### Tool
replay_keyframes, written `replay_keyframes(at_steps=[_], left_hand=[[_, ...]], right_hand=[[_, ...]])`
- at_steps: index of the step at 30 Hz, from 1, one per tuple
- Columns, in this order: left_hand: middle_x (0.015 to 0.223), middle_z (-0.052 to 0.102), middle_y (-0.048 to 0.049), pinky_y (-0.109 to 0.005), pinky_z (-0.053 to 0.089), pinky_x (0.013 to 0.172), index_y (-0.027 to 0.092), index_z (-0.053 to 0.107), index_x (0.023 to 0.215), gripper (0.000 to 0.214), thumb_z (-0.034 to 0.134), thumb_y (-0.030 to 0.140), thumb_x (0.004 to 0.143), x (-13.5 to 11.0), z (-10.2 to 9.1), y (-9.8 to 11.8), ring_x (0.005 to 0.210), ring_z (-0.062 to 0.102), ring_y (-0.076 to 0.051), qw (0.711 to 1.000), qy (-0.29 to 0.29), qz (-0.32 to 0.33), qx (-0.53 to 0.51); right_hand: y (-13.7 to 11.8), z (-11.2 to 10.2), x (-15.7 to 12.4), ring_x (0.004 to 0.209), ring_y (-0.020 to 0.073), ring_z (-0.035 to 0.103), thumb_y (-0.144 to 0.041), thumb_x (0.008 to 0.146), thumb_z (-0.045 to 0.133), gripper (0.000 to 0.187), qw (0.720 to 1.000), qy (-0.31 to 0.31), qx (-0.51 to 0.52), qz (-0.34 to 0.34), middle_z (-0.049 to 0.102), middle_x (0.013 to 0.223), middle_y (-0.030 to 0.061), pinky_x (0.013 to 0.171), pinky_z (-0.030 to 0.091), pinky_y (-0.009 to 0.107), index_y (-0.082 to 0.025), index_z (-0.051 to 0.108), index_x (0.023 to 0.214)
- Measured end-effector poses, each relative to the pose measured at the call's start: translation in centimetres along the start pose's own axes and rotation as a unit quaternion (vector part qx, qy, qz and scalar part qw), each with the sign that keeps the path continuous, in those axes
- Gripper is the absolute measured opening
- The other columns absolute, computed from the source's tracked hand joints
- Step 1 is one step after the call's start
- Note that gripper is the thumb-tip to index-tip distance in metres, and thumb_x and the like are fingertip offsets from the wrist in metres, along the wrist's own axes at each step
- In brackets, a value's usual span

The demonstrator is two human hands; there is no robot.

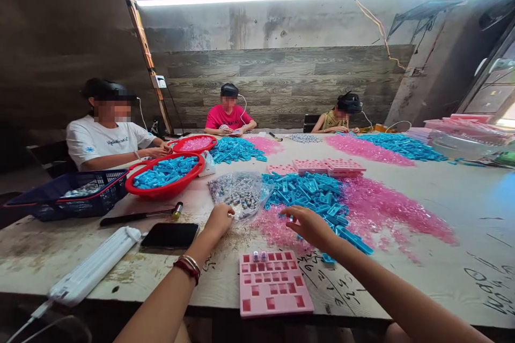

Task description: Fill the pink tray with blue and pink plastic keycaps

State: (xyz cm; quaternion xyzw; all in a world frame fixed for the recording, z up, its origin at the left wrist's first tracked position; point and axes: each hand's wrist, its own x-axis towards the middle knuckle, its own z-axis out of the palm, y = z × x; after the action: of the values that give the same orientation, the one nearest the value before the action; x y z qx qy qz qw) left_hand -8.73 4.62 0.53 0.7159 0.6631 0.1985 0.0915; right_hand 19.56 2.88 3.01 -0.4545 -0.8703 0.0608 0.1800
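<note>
My left hand (219,220) reaches into a clear plastic bag (241,193) of small silvery parts, its fingers curled at the bag's edge. My right hand (309,225) hovers over a heap of blue plastic pieces (309,190) and pink clear pieces (378,209), fingers bent down into the pile. A pink moulded tray (273,284) with square pockets lies in front of me near the table edge; two pockets in its top row hold small pieces.
A black phone (169,235), a small hammer (140,216) and a white lamp-like bar (94,265) lie at left. Red bowls (164,174) of blue and pink pieces and a dark blue basket (68,195) stand beyond. Three other people sit working at the far side.
</note>
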Motion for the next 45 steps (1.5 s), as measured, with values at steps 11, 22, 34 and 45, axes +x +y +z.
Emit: replay_keyframes(at_steps=[11, 22, 34, 45], left_hand=[[0.086, 0.068, -0.0043, -0.027, 0.046, 0.082, 0.015, 0.069, 0.078, 0.032, 0.049, -0.006, 0.062, -0.2, -0.2, 0.3, 0.088, 0.062, -0.019, 0.997, 0.016, 0.036, -0.066], [0.102, 0.062, -0.0064, -0.031, 0.055, 0.082, 0.014, 0.063, 0.085, 0.014, 0.06, 0.014, 0.072, -2.5, -1.7, 2.9, 0.098, 0.06, -0.019, 0.961, 0.091, 0.122, -0.23], [0.099, 0.059, -0.0048, -0.032, 0.054, 0.083, 0.018, 0.059, 0.108, 0.043, 0.05, 0.002, 0.07, -6.0, -0.7, 8.1, 0.094, 0.058, -0.017, 0.92, -0.01, 0.232, -0.315], [0.103, 0.058, -0.0082, -0.031, 0.051, 0.084, 0.014, 0.062, 0.102, 0.039, 0.048, 0.001, 0.068, -6.7, 1.1, 9.8, 0.098, 0.055, -0.019, 0.926, -0.045, 0.218, -0.305]], right_hand=[[0.3, 0.9, 0.5, 0.092, 0.0206, 0.064, -0.009, 0.086, 0.045, 0.025, 0.998, -0.011, -0.062, -0.01, 0.069, 0.099, 0.0086, 0.078, 0.047, 0.029, -0.017, 0.061, 0.104], [0.2, -1.0, 0.6, 0.093, 0.0224, 0.063, -0.02, 0.094, 0.034, 0.027, 0.996, 0.027, -0.084, 0.024, 0.067, 0.101, 0.0129, 0.078, 0.047, 0.031, -0.012, 0.055, 0.11], [-2.3, -3.4, -2.3, 0.08, 0.0169, 0.063, -0.012, 0.087, 0.045, 0.021, 0.989, -0.132, 0.062, -0.036, 0.069, 0.09, 0.0079, 0.07, 0.047, 0.026, -0.015, 0.063, 0.1], [-2.3, -1.0, -2.0, 0.088, 0.017, 0.062, -0.006, 0.079, 0.055, 0.022, 0.97, -0.189, 0.071, -0.136, 0.066, 0.099, 0.0092, 0.079, 0.048, 0.027, -0.014, 0.069, 0.094]])
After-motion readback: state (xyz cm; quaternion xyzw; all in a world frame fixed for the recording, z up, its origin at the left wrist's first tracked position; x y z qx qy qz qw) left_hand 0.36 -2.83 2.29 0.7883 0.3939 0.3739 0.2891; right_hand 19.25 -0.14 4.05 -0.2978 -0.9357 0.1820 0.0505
